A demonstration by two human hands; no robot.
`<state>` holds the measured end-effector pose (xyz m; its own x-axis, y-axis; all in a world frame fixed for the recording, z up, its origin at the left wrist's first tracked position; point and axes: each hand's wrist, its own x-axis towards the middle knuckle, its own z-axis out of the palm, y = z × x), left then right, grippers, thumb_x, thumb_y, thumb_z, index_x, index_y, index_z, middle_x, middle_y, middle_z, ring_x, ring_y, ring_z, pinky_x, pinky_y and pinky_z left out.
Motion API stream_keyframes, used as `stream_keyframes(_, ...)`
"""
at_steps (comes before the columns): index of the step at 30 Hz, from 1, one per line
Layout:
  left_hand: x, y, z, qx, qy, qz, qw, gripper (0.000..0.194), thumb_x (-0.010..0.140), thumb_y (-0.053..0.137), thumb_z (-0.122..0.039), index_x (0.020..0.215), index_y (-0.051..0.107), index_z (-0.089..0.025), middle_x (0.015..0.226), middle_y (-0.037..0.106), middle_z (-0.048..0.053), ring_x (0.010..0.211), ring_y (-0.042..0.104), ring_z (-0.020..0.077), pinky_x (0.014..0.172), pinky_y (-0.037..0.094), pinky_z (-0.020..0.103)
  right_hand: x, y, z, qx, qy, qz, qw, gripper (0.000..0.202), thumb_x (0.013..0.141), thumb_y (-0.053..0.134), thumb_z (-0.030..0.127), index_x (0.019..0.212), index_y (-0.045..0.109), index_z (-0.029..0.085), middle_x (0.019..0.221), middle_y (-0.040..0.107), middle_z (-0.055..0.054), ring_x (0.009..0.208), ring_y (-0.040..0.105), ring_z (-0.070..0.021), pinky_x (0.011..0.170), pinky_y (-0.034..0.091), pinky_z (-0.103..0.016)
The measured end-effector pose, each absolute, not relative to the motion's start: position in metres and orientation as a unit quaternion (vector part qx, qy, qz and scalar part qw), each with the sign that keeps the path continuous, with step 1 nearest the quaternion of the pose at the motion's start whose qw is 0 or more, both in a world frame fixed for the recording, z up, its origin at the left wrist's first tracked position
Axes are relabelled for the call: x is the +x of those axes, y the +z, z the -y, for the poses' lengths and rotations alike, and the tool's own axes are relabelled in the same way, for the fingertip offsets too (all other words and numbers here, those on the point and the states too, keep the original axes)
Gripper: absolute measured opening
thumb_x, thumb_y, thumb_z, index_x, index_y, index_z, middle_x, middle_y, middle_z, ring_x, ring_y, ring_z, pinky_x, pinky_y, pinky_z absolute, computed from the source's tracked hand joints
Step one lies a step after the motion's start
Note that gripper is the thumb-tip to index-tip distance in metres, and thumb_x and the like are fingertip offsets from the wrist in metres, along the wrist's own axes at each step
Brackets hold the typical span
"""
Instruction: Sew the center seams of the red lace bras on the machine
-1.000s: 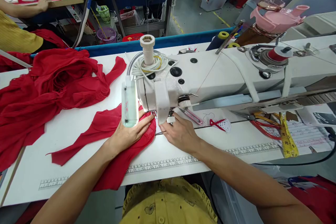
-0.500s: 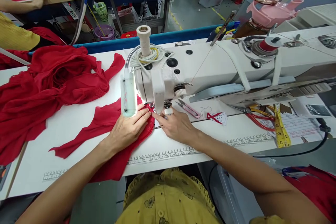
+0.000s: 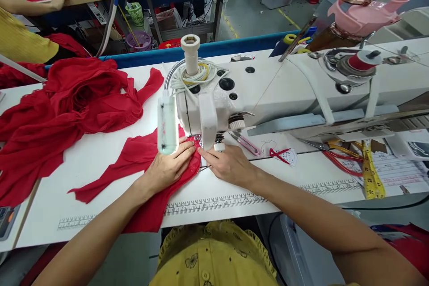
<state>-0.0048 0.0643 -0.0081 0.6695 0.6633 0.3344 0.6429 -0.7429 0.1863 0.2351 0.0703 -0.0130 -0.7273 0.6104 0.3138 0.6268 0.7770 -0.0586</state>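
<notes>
A red fabric piece with a curved, lace-like edge lies under the head of a white sewing machine. My left hand rests flat on this fabric, left of the needle area, with its fingers stretched toward the presser foot. At the fabric's right edge, my right hand has its thumb and forefinger closed on the border. Its other fingers are partly hidden beneath the machine head. The needle tip cannot be made out. A small lamp hangs just above my left fingers.
A heap of red fabric lies at left. Thread snips, scissors and a yellow tape measure are at right. A printed ruler runs along the front. Another person's hand rests at the far table.
The view has shifted slightly, moving the scene to the right. The lamp's glow looks weaker. Both hands keep nearly the same places beside the presser foot, and the fabric's curved edge has barely moved.
</notes>
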Motion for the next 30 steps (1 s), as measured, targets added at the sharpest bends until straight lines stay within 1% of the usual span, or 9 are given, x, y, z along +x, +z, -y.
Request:
stream_keyframes(4,-0.005,-0.009,-0.066,0.913,0.192,-0.355,0.058,0.035,0.098,0.048,-0.014,0.131,0.059,-0.015,0.13,0.066,0.015,0.127,0.057,0.0274,0.105,0.049,0.046,0.235,-0.015,-0.069,-0.337,-0.045,0.923,0.181,0.024,0.089,0.052,0.01,0.099,0.072,0.018,0.073,0.065,-0.005,0.082,0.051,-0.0198,0.056,0.03,-0.032)
stream_keyframes(7,-0.005,-0.007,-0.069,0.915,0.182,-0.355,0.059,0.034,0.098,0.048,-0.014,0.129,0.061,-0.015,0.127,0.067,0.014,0.125,0.058,0.0268,0.105,0.048,0.045,0.236,-0.015,-0.07,-0.336,-0.05,0.922,0.188,0.025,0.088,0.053,0.009,0.102,0.072,0.018,0.075,0.064,-0.005,0.083,0.05,-0.0206,0.056,0.031,-0.031)
stream_keyframes(10,-0.005,-0.006,-0.076,0.917,0.192,-0.349,0.034,0.032,0.098,0.048,-0.015,0.127,0.062,-0.014,0.121,0.069,0.014,0.12,0.061,0.0265,0.105,0.048,0.044,0.235,-0.016,-0.072,-0.35,-0.053,0.917,0.185,0.027,0.088,0.053,0.01,0.107,0.071,0.018,0.078,0.065,-0.005,0.083,0.05,-0.0206,0.055,0.032,-0.031)
stream_keyframes(15,-0.012,-0.011,-0.088,0.907,0.185,-0.377,0.013,0.028,0.101,0.044,-0.022,0.117,0.067,-0.018,0.109,0.072,0.01,0.105,0.067,0.0241,0.095,0.053,0.038,0.233,-0.019,-0.073,-0.374,-0.038,0.915,0.148,0.027,0.087,0.054,0.009,0.106,0.071,0.02,0.086,0.066,-0.007,0.085,0.05,-0.0209,0.051,0.028,-0.031)
stream_keyframes(19,-0.014,-0.016,-0.096,0.908,0.169,-0.383,0.023,0.029,0.1,0.046,-0.023,0.12,0.066,-0.018,0.105,0.073,0.009,0.096,0.069,0.0232,0.09,0.054,0.037,0.233,-0.018,-0.074,-0.379,-0.04,0.913,0.147,0.021,0.09,0.053,0.012,0.098,0.071,0.018,0.094,0.068,-0.008,0.085,0.05,-0.0196,0.054,0.03,-0.031)
stream_keyframes(21,-0.014,-0.017,-0.097,0.908,0.175,-0.378,0.041,0.029,0.1,0.046,-0.022,0.122,0.065,-0.017,0.107,0.073,0.009,0.098,0.069,0.0233,0.092,0.054,0.038,0.234,-0.017,-0.074,-0.37,-0.049,0.912,0.17,0.018,0.091,0.053,0.015,0.095,0.07,0.018,0.096,0.068,-0.007,0.083,0.05,-0.0186,0.057,0.032,-0.031)
stream_keyframes(24,-0.018,-0.014,-0.093,0.907,0.188,-0.37,0.072,0.03,0.1,0.045,-0.02,0.124,0.063,-0.017,0.119,0.07,0.012,0.112,0.065,0.0241,0.098,0.052,0.041,0.235,-0.018,-0.075,-0.362,-0.065,0.905,0.211,0.017,0.091,0.054,0.016,0.091,0.071,0.018,0.085,0.067,-0.005,0.077,0.051,-0.0171,0.059,0.032,-0.032)
stream_keyframes(27,-0.025,-0.004,-0.079,0.914,0.175,-0.356,0.086,0.031,0.1,0.045,-0.017,0.126,0.061,-0.017,0.127,0.067,0.012,0.118,0.062,0.0238,0.103,0.049,0.046,0.236,-0.022,-0.076,-0.361,-0.06,0.901,0.231,0.02,0.09,0.055,0.014,0.099,0.072,0.018,0.076,0.065,-0.002,0.073,0.052,-0.0158,0.06,0.033,-0.031)
stream_keyframes(30,-0.025,0.012,-0.056,0.914,0.153,-0.37,0.063,0.032,0.1,0.044,-0.015,0.126,0.06,-0.019,0.133,0.064,0.009,0.118,0.059,0.023,0.103,0.046,0.047,0.236,-0.025,-0.075,-0.355,-0.054,0.904,0.231,0.024,0.091,0.055,0.014,0.109,0.072,0.017,0.078,0.068,-0.003,0.075,0.055,-0.0158,0.062,0.036,-0.031)
